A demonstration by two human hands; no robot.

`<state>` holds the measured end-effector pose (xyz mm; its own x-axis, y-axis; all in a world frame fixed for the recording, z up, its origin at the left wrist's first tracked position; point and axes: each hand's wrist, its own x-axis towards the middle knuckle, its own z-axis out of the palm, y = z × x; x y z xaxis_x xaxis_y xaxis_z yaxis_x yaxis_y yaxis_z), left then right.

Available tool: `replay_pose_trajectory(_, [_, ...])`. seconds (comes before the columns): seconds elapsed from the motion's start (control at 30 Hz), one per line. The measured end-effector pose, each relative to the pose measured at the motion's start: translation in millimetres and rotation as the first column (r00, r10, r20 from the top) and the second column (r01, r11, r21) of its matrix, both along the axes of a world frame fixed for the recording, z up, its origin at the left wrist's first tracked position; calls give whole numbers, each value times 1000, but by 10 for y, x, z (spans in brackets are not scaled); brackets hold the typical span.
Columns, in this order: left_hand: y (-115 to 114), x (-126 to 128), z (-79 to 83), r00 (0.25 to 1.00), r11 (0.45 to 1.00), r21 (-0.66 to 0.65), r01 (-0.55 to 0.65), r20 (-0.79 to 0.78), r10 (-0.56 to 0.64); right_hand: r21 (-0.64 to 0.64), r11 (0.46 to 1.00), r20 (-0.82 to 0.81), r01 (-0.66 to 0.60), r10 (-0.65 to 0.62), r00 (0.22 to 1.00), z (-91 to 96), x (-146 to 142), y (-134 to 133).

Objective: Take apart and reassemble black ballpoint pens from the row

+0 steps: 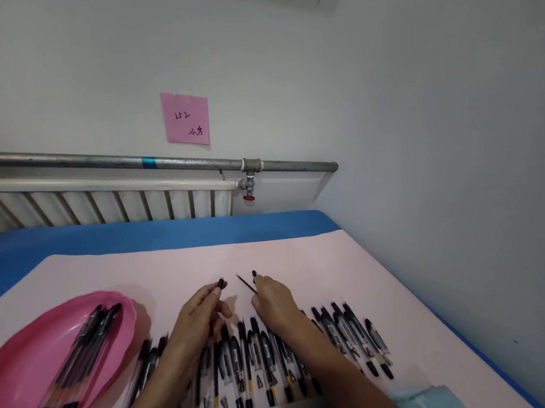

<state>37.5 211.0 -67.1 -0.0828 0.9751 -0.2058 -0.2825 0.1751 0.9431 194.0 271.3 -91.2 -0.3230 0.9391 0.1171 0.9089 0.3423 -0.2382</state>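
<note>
My left hand pinches a small black pen part between thumb and fingertips. My right hand holds a thin dark refill pointing up and left, with another small black tip showing above its fingers. The two hands are close together above a row of several black pens and pen parts laid side by side on the pink sheet.
A pink dish at the left holds several assembled black pens. The pink sheet lies on a blue table against a white wall, with a radiator, a metal pipe and a pink sticky note behind.
</note>
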Motion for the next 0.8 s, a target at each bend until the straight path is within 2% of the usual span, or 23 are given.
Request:
replay_pose_trajectory(0.07, [-11, 3, 21, 1000, 1000, 4, 23, -21, -22, -45, 998, -192, 42, -50, 980, 48, -8, 18])
replay_pose_trajectory(0.1, [-15, 4, 26, 999, 999, 8, 32, -37, -32, -120, 991, -359, 56, -96, 929, 81, -14, 25])
replay_pose_trajectory(0.13, [-17, 5, 27, 998, 999, 13, 41, -55, -40, -225, 974, -548, 40, -160, 821, 117, -22, 29])
replay_pose_trajectory(0.2, [-17, 8, 14, 994, 998, 26, 64, -85, -61, -413, 903, -827, -113, -321, 461, 197, -41, 25])
replay_pose_trajectory(0.27, [-12, 16, -14, 989, 993, 37, 116, -99, -112, -445, 844, -895, -299, -427, 125, 275, -61, 7])
replay_pose_trajectory(0.3, [-8, 23, -31, 985, 988, 45, 146, -101, -141, -424, 832, -891, -358, -454, 3, 309, -72, -6])
replay_pose_trajectory(0.37, [-2, 40, -62, 979, 980, 61, 189, -92, -183, -374, 835, -873, -404, -464, -149, 360, -94, -34])
replay_pose_trajectory(0.43, [-2, 57, -80, 978, 978, 68, 197, -80, -191, -339, 853, -871, -396, -444, -211, 385, -118, -61])
replay_pose_trajectory(0.63, [-16, 59, -76, 974, 972, 79, 223, -68, -218, -258, 921, -898, -293, -340, -277, 371, -164, -85])
replay_pose_trajectory(0.8, [-17, 53, -62, 964, 963, 83, 258, -93, -250, -244, 928, -898, -283, -326, -296, 351, -167, -72])
